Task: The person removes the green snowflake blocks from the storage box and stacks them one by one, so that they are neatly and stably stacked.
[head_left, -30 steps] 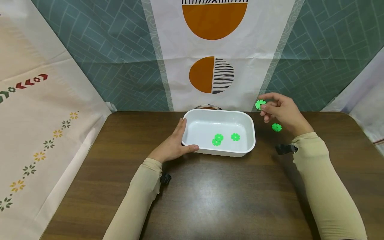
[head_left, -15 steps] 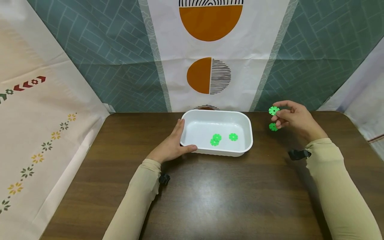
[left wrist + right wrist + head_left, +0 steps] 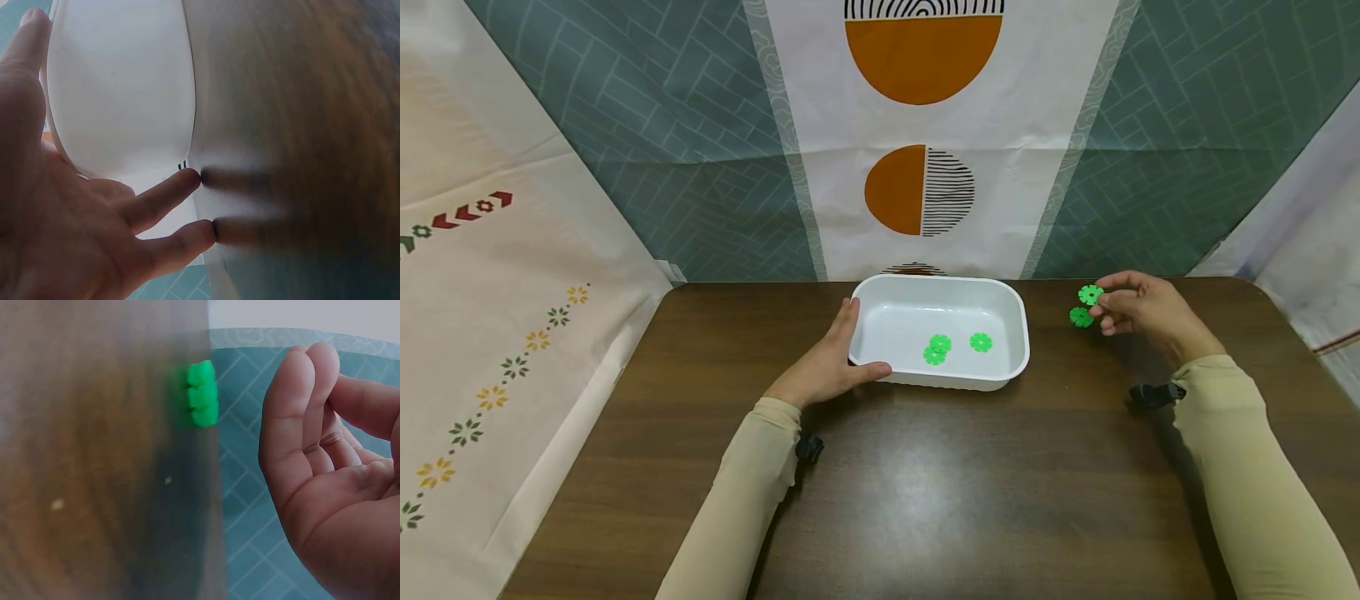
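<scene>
The right hand [image 3: 1138, 310] pinches a green disc [image 3: 1090, 294] at its fingertips, just above a second disc [image 3: 1081, 317] lying on the bench [image 3: 970, 483]. The left hand [image 3: 827, 367] lies spread against the white tray [image 3: 880, 287]'s left wall. A light, steady pinch seems best. Patterned cloths hang behind.

Dark wooden table [image 3: 925, 500] against teal patterned backdrop [image 3: 700, 142].

A dark brown wooden table [image 3: 925, 492] carries a white rectangular plastic tray [image 3: 1017, 358] near its far edge, with one green snowflake disc [image 3: 1080, 317] lying to the tray's right.
</scene>
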